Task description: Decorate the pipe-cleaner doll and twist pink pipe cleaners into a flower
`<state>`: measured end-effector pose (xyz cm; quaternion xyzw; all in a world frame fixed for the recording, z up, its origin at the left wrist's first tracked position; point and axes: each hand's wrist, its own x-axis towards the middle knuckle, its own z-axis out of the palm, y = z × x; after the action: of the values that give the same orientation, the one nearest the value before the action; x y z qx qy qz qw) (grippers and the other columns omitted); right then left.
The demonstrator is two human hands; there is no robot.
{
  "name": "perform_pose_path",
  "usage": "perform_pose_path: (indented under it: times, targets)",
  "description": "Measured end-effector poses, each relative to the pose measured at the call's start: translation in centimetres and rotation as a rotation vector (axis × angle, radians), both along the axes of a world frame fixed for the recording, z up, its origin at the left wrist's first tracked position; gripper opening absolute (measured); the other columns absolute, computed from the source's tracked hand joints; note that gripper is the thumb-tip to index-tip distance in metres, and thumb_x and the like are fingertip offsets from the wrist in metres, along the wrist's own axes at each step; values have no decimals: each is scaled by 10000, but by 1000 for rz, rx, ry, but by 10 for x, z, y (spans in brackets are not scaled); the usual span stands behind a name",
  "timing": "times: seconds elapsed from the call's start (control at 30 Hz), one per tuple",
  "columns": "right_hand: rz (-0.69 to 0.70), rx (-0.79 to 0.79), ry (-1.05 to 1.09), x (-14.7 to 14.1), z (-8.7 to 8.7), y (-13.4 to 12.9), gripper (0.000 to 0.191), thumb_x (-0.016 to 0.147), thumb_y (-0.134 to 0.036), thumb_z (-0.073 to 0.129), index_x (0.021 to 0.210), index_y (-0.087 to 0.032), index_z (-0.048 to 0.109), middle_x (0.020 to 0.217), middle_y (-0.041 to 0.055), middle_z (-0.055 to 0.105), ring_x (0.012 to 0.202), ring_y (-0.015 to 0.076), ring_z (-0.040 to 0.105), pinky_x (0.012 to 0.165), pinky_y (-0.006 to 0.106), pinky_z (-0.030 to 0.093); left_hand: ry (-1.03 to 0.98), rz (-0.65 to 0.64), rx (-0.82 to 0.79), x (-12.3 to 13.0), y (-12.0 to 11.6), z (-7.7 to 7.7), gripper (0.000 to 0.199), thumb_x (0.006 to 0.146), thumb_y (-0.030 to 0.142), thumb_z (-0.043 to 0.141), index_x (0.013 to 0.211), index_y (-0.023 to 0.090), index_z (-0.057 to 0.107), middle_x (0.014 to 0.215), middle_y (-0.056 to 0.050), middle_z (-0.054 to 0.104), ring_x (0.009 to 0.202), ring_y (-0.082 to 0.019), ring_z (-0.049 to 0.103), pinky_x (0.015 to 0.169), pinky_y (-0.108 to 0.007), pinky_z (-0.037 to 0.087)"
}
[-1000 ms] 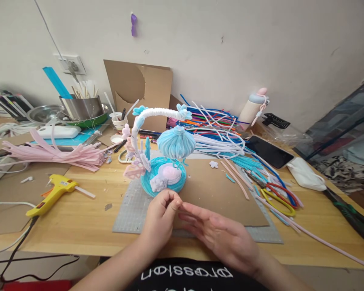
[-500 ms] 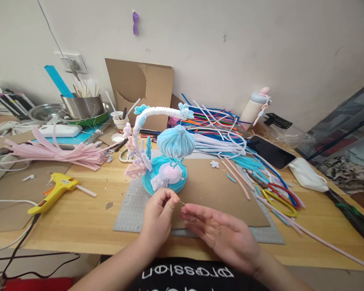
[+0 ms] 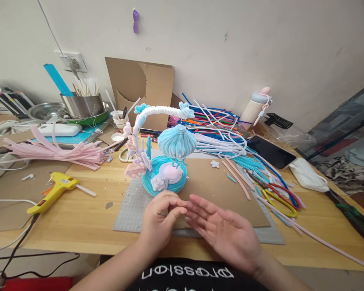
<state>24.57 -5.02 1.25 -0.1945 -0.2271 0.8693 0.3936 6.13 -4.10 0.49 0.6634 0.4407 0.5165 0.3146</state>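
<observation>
My left hand is curled, its thumb and forefinger close together at the fingertips of my right hand. Whatever it pinches is too small or hidden to make out. Palm up, my right hand lies open with its fingers stretched out. Just beyond my hands stands a pipe-cleaner lamp-like craft: a blue coiled base carries a pink and lilac piece and a grey fuzzy piece. A white wrapped arch with flowers rises from the left side. Under its end is a pleated blue shade.
A brown cardboard sheet lies on a grey cutting mat. To the left are a yellow glue gun and pink pipe cleaners. Scissors, a phone and a bottle are at right.
My left fingertips have moved slightly right, to my right fingertips. The thin strand seen between the hands no longer shows. My right fingers have turned up a little and spread.
</observation>
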Motion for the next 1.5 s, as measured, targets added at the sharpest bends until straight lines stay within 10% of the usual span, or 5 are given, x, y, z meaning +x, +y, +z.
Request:
perform_pose_path:
  times: [0.53,0.83,1.17,1.5]
  targets:
    - [-3,52,-67,0,-1,-2,536,799,-380,490,1291,-166,500,1352,114,501,1286,236,415,1131,427,187,-262,115,-439,-3,9,-3,165,772,313,605,708,164,576,542,42,515,487,-86,446,483,-205,372]
    - [13,83,-15,-1,-1,-2,508,840,-326,450,1320,-161,479,1382,96,474,1315,235,373,1141,429,154,-3,41,-34,-1,0,3,45,783,216,646,761,200,681,719,-6,612,662,-119,548,625,-242,443]
    - [60,520,-449,7,-7,-6,553,880,-306,527,1402,-283,345,1487,16,321,1388,191,218,1145,413,74,229,-4,-111,-3,3,2,118,835,137,523,749,182,590,778,-14,592,722,-133,528,652,-250,408]
    - [-12,195,-73,2,-3,-2,511,878,-296,372,1382,-207,387,1375,94,483,1314,238,374,1136,465,129,-41,90,-202,-4,3,-4,111,842,233,542,743,185,561,736,9,554,700,-126,503,655,-246,400]
